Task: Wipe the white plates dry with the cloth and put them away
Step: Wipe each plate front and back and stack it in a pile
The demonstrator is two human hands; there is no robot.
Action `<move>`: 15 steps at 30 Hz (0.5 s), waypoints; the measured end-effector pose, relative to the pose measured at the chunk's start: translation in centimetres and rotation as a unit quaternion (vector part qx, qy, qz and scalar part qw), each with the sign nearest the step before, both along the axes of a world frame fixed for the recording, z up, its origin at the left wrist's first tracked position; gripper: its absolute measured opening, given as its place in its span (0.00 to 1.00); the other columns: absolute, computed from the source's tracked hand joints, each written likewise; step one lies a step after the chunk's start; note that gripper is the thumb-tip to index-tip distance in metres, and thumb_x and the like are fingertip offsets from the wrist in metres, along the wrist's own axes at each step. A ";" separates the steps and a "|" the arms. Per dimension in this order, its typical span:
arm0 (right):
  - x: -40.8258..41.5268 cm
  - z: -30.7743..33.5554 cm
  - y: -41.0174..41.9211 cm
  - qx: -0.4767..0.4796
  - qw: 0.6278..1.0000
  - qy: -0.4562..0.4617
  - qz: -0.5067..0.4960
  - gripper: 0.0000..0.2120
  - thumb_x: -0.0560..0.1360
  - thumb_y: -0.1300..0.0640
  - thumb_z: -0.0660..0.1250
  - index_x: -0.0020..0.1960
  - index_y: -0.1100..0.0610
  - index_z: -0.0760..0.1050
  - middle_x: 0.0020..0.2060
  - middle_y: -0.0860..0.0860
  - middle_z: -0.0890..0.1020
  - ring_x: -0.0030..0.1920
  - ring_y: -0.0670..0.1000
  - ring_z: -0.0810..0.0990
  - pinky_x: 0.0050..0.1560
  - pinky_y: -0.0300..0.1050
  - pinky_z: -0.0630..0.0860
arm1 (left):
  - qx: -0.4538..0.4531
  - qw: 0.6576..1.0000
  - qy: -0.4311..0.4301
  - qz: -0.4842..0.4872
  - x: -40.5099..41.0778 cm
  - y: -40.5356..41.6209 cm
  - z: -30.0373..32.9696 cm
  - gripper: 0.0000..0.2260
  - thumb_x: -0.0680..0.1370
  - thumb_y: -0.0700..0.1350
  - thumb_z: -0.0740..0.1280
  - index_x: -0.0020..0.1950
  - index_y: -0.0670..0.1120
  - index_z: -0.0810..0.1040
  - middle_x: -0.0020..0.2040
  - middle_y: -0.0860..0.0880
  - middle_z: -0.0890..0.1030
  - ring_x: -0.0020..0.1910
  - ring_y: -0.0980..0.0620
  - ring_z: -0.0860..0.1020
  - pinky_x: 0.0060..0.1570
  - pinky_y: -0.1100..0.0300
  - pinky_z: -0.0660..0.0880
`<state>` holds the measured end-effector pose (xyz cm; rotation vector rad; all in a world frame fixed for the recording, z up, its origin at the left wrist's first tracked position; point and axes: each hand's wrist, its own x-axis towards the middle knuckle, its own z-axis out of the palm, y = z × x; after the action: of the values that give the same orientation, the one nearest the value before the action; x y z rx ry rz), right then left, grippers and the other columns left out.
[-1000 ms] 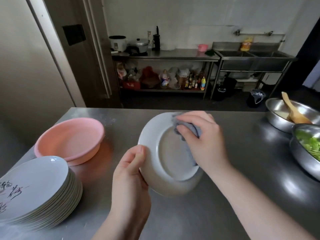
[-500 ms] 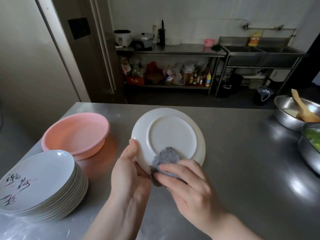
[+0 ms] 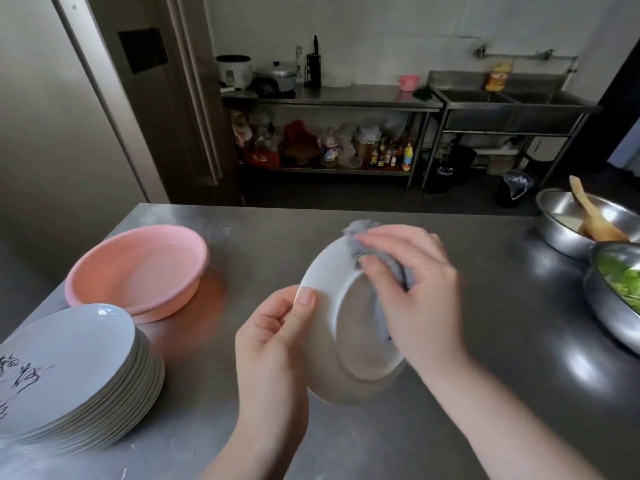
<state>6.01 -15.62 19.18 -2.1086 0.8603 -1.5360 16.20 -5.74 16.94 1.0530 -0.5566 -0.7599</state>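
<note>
Stood at a brushed stainless-steel table (image 3: pixel 346 230), matte grey with soft glare patches. Sat at its near left corner: a stack of white plates (image 3: pixel 72 379), glazed and shallow, black brush calligraphy across the top one. Lay just behind the stack: a round pink plastic basin (image 3: pixel 138 268), smooth-walled. Ranged along the right edge: two polished steel bowls, the farther one (image 3: pixel 568 220) holding a wooden spatula (image 3: pixel 594 216), the nearer (image 3: pixel 609 299) holding chopped green vegetables (image 3: pixel 623 275).

Was held tilted above the table's middle, underside and foot ring toward the camera: a single white plate (image 3: pixel 349 327), glossy, round. Gripped at its left rim by the left hand (image 3: pixel 273 344), thumb flat on the underside, fingers curled behind the edge. Was covered on its upper right by the right hand (image 3: pixel 412 292), fingers bent over a grey cloth (image 3: pixel 367 244), nubbly and crumpled, pressed against the plate's upper rim, a tuft poking out past the fingertips. Showed slight motion blur around the right hand and cloth.
</note>
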 end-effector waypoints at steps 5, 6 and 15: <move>-0.5 0.3 -0.8 0.020 0.998 -0.003 0.062 0.10 0.73 0.66 0.70 0.50 0.53 0.82 0.49 0.48 0.81 0.53 0.47 0.78 0.56 0.39 0.72 | -0.022 0.996 -0.081 0.005 0.4 0.4 0.2 0.09 0.72 0.53 0.71 0.44 0.48 0.85 0.37 0.48 0.84 0.35 0.54 0.79 0.35 0.66 0.75; -0.5 0.2 -1.0 0.057 0.997 -0.030 0.051 0.11 0.73 0.66 0.70 0.50 0.53 0.82 0.48 0.49 0.81 0.53 0.46 0.78 0.56 0.40 0.72 | -0.020 0.996 -0.087 0.010 0.4 0.4 0.1 0.11 0.71 0.54 0.70 0.44 0.48 0.84 0.37 0.48 0.84 0.35 0.54 0.79 0.35 0.66 0.75; 0.3 -0.7 0.4 0.029 0.997 -0.059 0.031 0.05 0.69 0.59 0.75 0.45 0.58 0.83 0.45 0.49 0.80 0.49 0.45 0.79 0.51 0.42 0.75 | -0.013 0.996 -0.086 0.001 0.8 0.6 -0.1 0.09 0.71 0.52 0.71 0.43 0.47 0.84 0.37 0.46 0.84 0.35 0.53 0.79 0.35 0.64 0.75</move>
<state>6.36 -15.22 18.45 -1.9652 0.7821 -1.5676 17.03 -5.13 16.83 1.1005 -0.7111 -0.6621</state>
